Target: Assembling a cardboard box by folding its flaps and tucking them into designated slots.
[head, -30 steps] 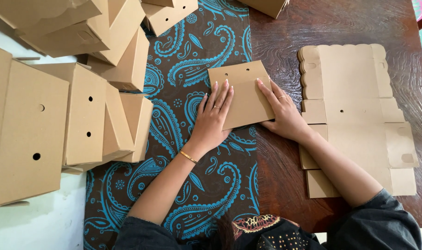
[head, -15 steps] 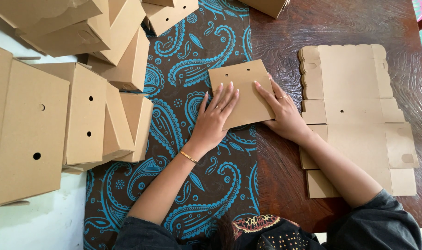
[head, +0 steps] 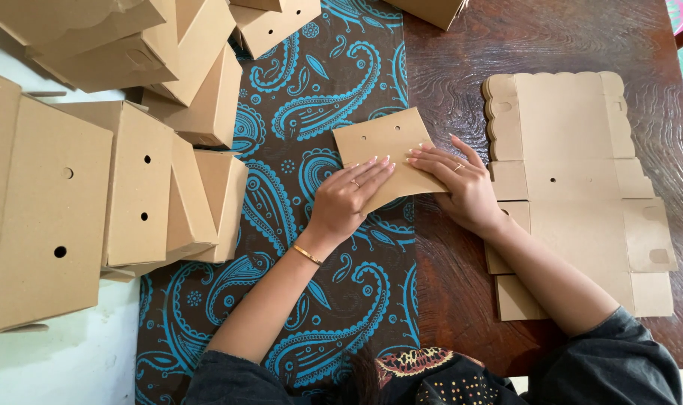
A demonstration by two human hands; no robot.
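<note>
A folded brown cardboard box blank (head: 379, 146) with small round holes lies on the edge of a dark cloth with blue paisley pattern (head: 311, 300). My left hand (head: 349, 199) presses flat on the blank's lower left part, fingers together, with a ring and a gold bracelet. My right hand (head: 458, 184) presses flat on its lower right part. Both hands lie on top of the cardboard rather than gripping it.
A stack of flat unfolded box blanks (head: 581, 187) lies to the right on the dark wooden table (head: 461, 67). Several assembled brown cardboard boxes (head: 94, 180) are piled at the left and top left. A white surface (head: 49, 360) shows at the lower left.
Both hands have slid down and inward over the folded blank, so the fingertips now meet near its lower middle. The blank itself has barely moved.
</note>
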